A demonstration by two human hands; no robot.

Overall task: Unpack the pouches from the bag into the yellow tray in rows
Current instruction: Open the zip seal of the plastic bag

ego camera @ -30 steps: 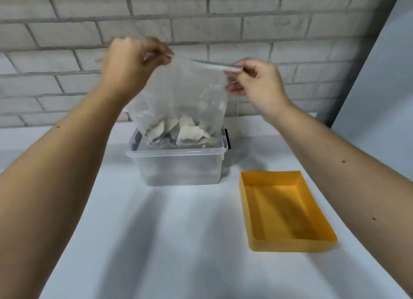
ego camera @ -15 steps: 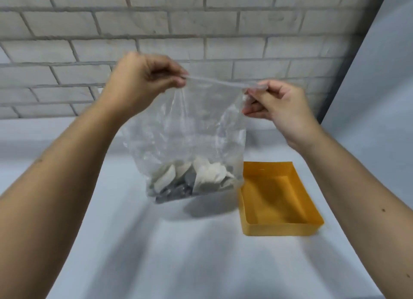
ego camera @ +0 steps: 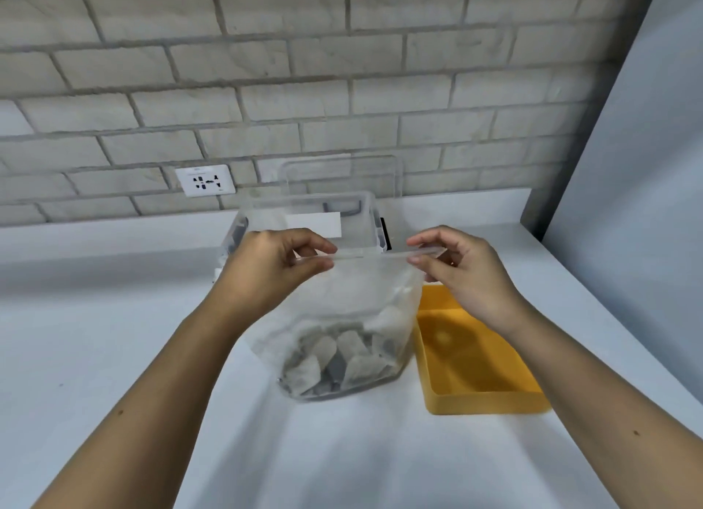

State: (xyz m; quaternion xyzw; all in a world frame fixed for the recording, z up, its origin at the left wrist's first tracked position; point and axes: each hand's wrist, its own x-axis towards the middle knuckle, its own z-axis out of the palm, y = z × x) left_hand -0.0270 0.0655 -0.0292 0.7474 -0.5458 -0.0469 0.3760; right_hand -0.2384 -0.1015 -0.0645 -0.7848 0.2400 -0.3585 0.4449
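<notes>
A clear plastic zip bag [ego camera: 353, 292] stands on the white table, its bottom resting on the surface. Several small whitish and grey pouches [ego camera: 338, 360] lie heaped in its bottom. My left hand [ego camera: 274, 269] pinches the left end of the bag's top strip. My right hand [ego camera: 456, 269] pinches the right end. The strip between them looks closed and stretched straight. The yellow tray [ego camera: 483, 404] sits just right of the bag, with nothing in it.
A clear plastic storage box [ego camera: 365, 208] stands behind the bag, its lid leaning against the brick wall. A wall socket [ego camera: 205, 180] is at the back left. A grey panel [ego camera: 627, 166] bounds the table on the right.
Both hands have brought the bag down from above the storage box and toward me. Its bottom now rests on the table left of the yellow tray.
</notes>
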